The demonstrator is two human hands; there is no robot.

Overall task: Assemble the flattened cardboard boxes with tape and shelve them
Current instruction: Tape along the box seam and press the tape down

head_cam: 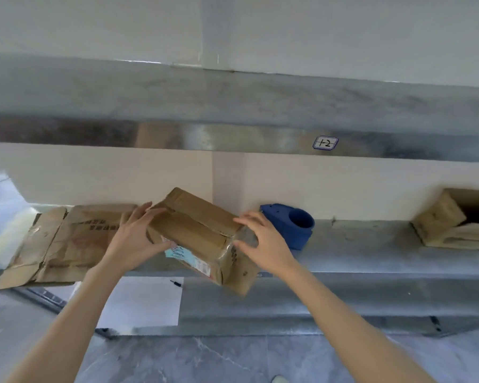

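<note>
Grip of left hand (134,239) and right hand (263,239) clasping taped cardboard box (194,230) by opposite ends.

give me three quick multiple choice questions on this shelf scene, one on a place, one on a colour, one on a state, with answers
1. Where does the flattened box lie?
A. left of the held box
B. right of the blue part
C. on the floor

2. What colour is the plastic part on the shelf?
A. red
B. blue
C. green

3. How is the middle box held?
A. by the left hand only
B. by both hands, tilted
C. by neither hand, flat on the shelf

Answers:
1. A: the flat cardboard lies on the shelf, past the left hand.
2. B: the part beside the right hand is plainly blue.
3. B: one hand is on each end of the box, and it sits askew over the shelf edge.
</note>
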